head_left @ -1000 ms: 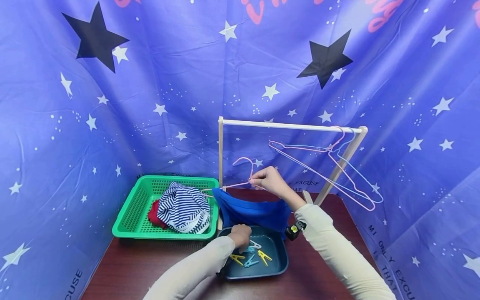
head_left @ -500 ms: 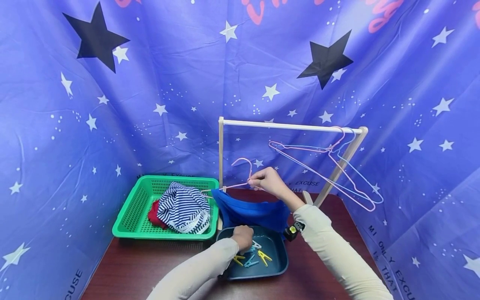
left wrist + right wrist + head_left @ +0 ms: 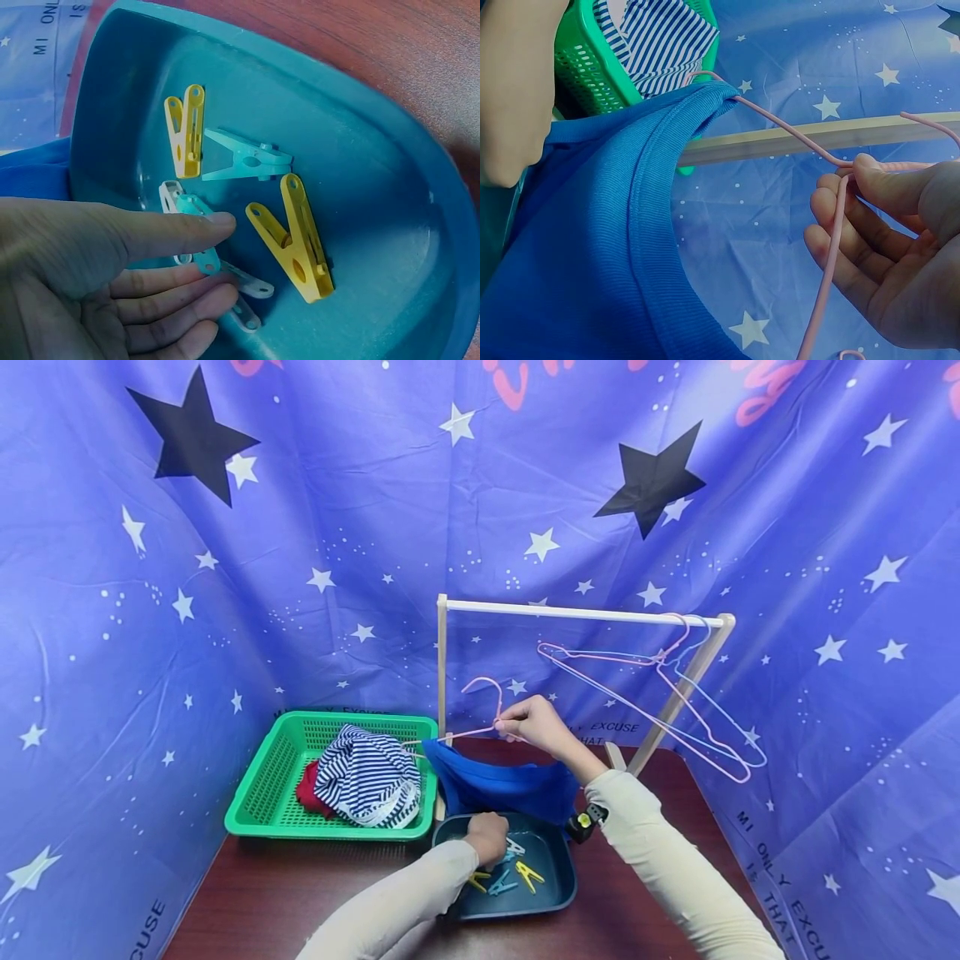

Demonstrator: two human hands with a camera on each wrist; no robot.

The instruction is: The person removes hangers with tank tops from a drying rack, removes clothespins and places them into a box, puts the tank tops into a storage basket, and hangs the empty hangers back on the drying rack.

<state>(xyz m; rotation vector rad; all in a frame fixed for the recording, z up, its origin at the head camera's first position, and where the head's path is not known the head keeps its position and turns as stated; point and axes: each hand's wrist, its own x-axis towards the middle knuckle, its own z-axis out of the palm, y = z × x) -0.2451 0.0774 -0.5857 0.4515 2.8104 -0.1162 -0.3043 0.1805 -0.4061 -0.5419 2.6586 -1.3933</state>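
Observation:
In the head view my right hand (image 3: 534, 725) pinches a pink wire hanger (image 3: 472, 732) at its neck, just below the hook. A blue shirt (image 3: 502, 785) hangs from that hanger, its ribbed neckline (image 3: 649, 195) large in the right wrist view. My left hand (image 3: 487, 837) is down in a dark teal basin (image 3: 555, 893). There, thumb and fingers pinch a teal clothespin (image 3: 206, 261), which the thumb partly covers. White clothespins (image 3: 251, 281) lie by the fingertips. Yellow clothespins (image 3: 304, 259) and another teal clothespin (image 3: 251, 159) lie on the basin floor.
A green basket (image 3: 262, 777) at left holds a striped cloth (image 3: 367, 777) and a red cloth (image 3: 311, 789). Behind stands a rack (image 3: 577, 611), with a pink hanger (image 3: 705, 714) and a blue hanger (image 3: 757, 752) near its right post. Both stand on the brown table (image 3: 247, 893).
The left hand has shifted slightly right within the basin, onto the clothespins. The right hand and pink hanger have drifted slightly left and down, with the blue shirt still on the hanger.

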